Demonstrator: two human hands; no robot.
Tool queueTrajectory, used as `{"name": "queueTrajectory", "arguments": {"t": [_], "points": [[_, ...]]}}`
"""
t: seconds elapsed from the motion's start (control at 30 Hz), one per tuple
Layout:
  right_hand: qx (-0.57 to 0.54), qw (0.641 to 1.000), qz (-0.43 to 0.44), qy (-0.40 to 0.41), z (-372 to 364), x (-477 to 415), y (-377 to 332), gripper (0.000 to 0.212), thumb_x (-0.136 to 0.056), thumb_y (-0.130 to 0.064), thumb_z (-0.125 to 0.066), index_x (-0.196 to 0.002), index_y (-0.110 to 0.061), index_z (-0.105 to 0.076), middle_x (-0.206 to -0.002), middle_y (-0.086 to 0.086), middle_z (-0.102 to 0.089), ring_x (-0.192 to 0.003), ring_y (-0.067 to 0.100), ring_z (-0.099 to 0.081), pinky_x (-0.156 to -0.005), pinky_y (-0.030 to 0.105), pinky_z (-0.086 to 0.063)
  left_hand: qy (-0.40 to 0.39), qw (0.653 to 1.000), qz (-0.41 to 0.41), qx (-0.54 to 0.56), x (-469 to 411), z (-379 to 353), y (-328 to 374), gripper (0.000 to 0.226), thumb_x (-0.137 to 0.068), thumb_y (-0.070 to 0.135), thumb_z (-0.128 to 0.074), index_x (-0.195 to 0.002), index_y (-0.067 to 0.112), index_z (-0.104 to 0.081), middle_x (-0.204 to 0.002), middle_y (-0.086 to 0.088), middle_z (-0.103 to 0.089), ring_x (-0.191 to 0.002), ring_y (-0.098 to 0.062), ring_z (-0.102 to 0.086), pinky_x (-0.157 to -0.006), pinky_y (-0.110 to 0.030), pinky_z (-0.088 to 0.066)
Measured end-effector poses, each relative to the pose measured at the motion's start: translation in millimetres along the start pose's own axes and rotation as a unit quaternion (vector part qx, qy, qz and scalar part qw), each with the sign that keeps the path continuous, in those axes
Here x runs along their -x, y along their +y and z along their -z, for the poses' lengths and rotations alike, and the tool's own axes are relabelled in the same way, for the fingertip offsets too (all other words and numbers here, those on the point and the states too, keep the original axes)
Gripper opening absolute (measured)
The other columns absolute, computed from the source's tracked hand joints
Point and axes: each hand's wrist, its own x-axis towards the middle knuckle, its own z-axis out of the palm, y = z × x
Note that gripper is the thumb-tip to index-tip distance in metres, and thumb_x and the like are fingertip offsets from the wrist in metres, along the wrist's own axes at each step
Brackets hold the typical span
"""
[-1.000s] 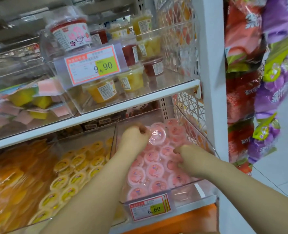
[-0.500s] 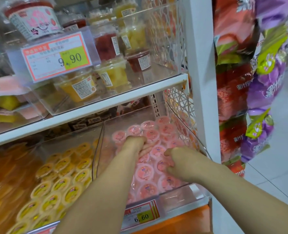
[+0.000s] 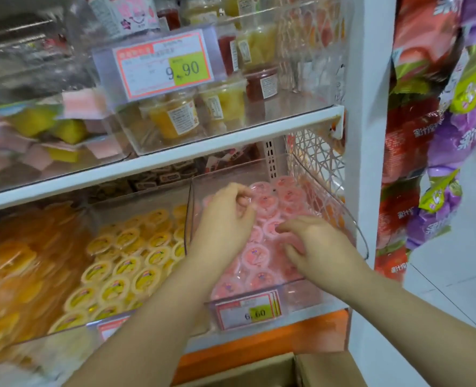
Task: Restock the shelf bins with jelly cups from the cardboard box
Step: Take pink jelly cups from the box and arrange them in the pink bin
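Lower-centre bin (image 3: 309,293), pink jelly cups (image 3: 255,254): right hand (image 3: 317,247) splayed flat; left hand (image 3: 225,219) curled, grip indiscernible; a nudge might topple the crowded cups.

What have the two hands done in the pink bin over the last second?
The left hand had a pink cup tilted up at the back of the bin; now none of the pink jelly cups stands tilted, and its grip is unclear. The right hand uncurled, fingers spread over them. Both hands stayed in the bin; the yellow cups look untouched.
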Motion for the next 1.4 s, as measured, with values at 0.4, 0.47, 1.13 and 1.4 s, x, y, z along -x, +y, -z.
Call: {"name": "queueTrajectory", "arguments": {"t": [0.4,0.47,1.13,1.4], "points": [[-0.144,0.969,0.116,0.162,-94.3,121.5,-63.7,0.017,-0.088,-0.013,-0.054,-0.081,-0.003,-0.067,-0.074,0.002,-0.059,-0.072,0.013,-0.050,-0.072,0.015,-0.037,-0.034,0.998,0.034,0.035,233.3,20.1,-143.4,0.019,-0.089,0.022,-0.057,-0.095,0.039,-0.060,-0.088,0.027,-0.058,-0.084,0.012,-0.056,-0.072,-0.001,-0.038],[-0.114,0.986,0.083,0.084,-117.0,143.8,-60.6,0.019,-0.087,-0.020,-0.053,-0.085,-0.009,-0.068,-0.076,-0.003,-0.059,-0.075,0.011,-0.053,-0.072,0.008,-0.036,-0.054,0.994,0.097,0.017,259.6,8.7,-171.0,0.021,-0.088,0.008,-0.062,-0.095,0.028,-0.066,-0.088,0.030,-0.056,-0.084,0.019,-0.054,-0.071,0.003,-0.035],[0.176,0.804,-0.022,-0.567,-247.6,203.7,-8.3,0.103,-0.064,-0.064,-0.071,-0.148,-0.040,-0.017,-0.138,0.005,-0.039,-0.127,0.029,-0.033,-0.107,0.040,-0.033,-0.374,0.879,0.278,-0.098,333.1,-53.9,-256.3,0.058,-0.087,0.002,-0.053,-0.138,0.028,-0.043,-0.152,-0.002,-0.026,-0.138,-0.021,-0.030,-0.111,-0.030,-0.029],[0.080,0.834,-0.057,-0.542,-245.2,208.6,-4.2,0.093,-0.069,-0.041,-0.078,-0.146,-0.039,-0.026,-0.138,0.010,-0.042,-0.131,0.027,-0.032,-0.105,0.027,-0.030,-0.339,0.899,0.264,-0.084,330.1,-50.1,-256.1,0.049,-0.089,0.014,-0.061,-0.135,0.025,-0.048,-0.147,-0.004,-0.037,-0.135,-0.018,-0.036,-0.108,-0.023,-0.027]]}}
